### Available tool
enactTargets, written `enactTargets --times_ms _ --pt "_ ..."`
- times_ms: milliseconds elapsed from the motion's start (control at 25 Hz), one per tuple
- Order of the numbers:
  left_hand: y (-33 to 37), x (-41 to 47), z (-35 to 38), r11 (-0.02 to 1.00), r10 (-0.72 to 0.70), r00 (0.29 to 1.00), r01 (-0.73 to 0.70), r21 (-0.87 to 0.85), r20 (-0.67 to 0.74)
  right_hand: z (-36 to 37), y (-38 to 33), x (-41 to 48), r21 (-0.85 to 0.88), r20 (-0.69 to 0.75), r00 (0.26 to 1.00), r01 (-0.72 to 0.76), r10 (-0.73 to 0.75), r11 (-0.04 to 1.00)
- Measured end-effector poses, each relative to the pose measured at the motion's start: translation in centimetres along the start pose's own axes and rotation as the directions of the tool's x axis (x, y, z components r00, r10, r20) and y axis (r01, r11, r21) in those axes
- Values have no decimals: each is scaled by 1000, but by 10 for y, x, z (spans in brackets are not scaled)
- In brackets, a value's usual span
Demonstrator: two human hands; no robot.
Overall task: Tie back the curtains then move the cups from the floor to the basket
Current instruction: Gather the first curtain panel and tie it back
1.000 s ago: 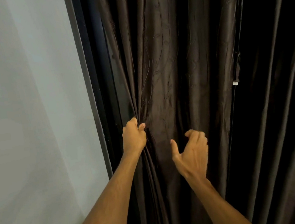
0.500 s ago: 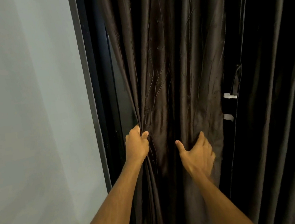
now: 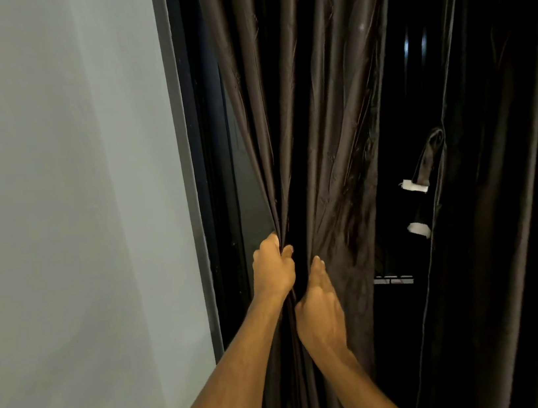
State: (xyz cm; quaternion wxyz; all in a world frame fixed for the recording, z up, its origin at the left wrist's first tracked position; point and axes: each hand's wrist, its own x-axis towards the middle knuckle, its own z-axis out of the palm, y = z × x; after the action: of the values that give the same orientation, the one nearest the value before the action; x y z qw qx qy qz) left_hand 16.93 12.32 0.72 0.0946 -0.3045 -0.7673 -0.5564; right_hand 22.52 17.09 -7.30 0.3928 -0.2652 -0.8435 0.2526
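Left hand stayed clenched on the left curtain near the window frame. Right hand, half a second earlier spread on the folds well apart from it, had come across to sit just beside the left, thumb up, fingers buried in the cloth, gripping the gathered bunch. Curtain now drawn into a narrower bundle. A dark gap had opened between it and the right curtain. Tieback strap with two white tabs hung more exposed at that curtain's edge.
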Motion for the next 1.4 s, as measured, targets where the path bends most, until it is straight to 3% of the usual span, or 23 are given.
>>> enactTargets --times_ms 160,360,480,560,720,800,960,1080,1160,1280,1400 --pt "9 -6 2 999 16 998 -14 -48 56 8 -14 -6 126 123 992 26 -42 992" --pt "4 -5 -8 993 -47 981 66 -96 190 12 -11 -7 12 113 991 73 -74 997" --pt "6 -2 -14 978 -93 963 136 -158 253 12 -14 -8 57 140 986 85 -92 995" --pt "10 -5 -14 976 -111 962 153 -156 251 11 -14 -10 131 131 987 71 -88 989" --pt "6 -9 -7 998 -43 986 48 -27 161 23 -10 -6 -24 214 976 32 -26 999" --pt "4 -8 -6 1000 -22 993 20 22 116 27 -5 -3 -39 184 980 85 -76 996" --pt "2 -4 -9 1000 -10 994 8 19 111 -9 -1 -13 187 121 987 86 -110 979" --pt "-1 -5 -17 1000 9 991 -12 25 134 -24 20 -10 249 -74 997 42 -25 968" --pt "-3 -5 -22 1000 12 988 -15 19 153 -31 37 8 295 -196 969 -88 150 952" --pt "-6 -4 -26 1000 24 984 -22 -13 176 -49 58 43 408 -116 916 -309 384 859" --pt "-5 -5 -26 1000 18 983 -15 -19 181 -55 75 65 506 52 897 -403 439 763"
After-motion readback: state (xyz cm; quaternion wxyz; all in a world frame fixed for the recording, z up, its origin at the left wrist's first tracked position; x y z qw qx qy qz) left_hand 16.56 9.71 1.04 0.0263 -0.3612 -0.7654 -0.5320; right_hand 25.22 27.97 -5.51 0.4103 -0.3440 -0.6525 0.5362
